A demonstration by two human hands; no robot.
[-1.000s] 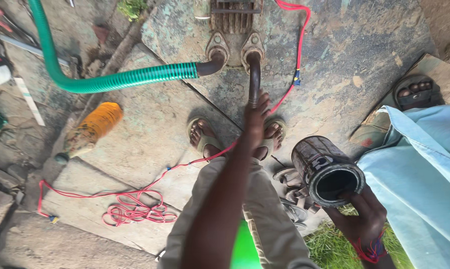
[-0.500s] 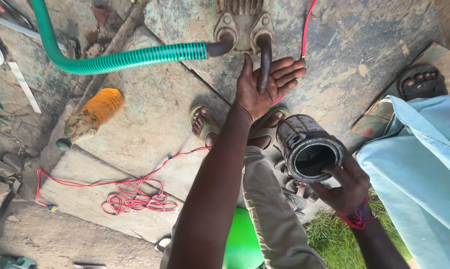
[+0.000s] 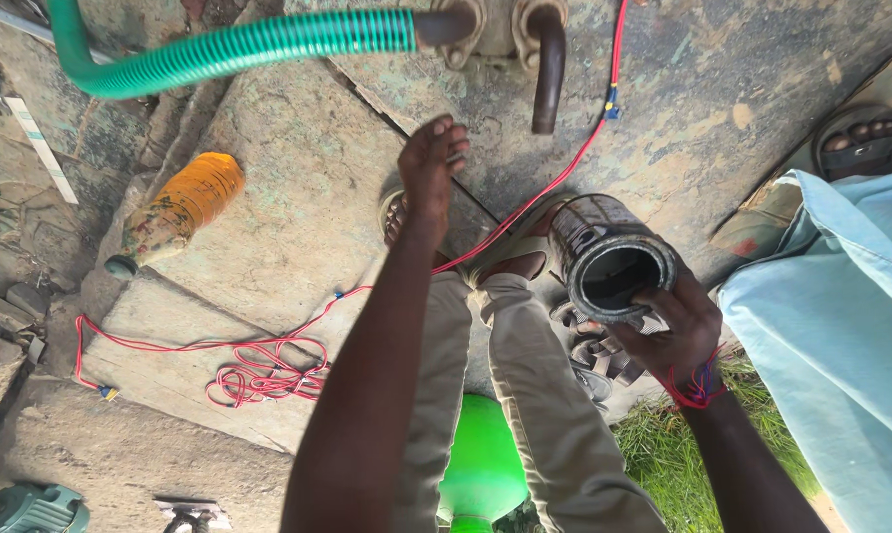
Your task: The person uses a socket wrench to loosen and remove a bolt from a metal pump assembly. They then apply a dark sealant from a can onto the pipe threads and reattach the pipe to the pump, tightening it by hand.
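My right hand (image 3: 675, 331) grips the rim of a dark metal cylinder (image 3: 604, 257), hollow, its open end turned up towards me. My left hand (image 3: 431, 168) hangs in the air over my feet with the fingers loosely bunched and nothing in it. It is a short way below a rusty bent pipe (image 3: 547, 64) that comes out of a pump body (image 3: 485, 30) at the top edge. A green ribbed hose (image 3: 238, 47) joins the pump's other outlet. My legs in beige trousers (image 3: 525, 415) stand on the stone slab.
A red wire (image 3: 258, 370) runs from the pump across the cracked stone slab (image 3: 298, 178) to a loose coil. An orange plastic bottle (image 3: 174, 209) lies at left. Another person in light blue clothing (image 3: 841, 345), with a sandalled foot (image 3: 860, 138), stands at right. Metal parts (image 3: 594, 350) and grass (image 3: 663, 444) lie below the cylinder.
My left hand let go of the bent pipe, spread open, then drew back towards me with fingers bunched. The cylinder in my right hand stayed roughly in place.
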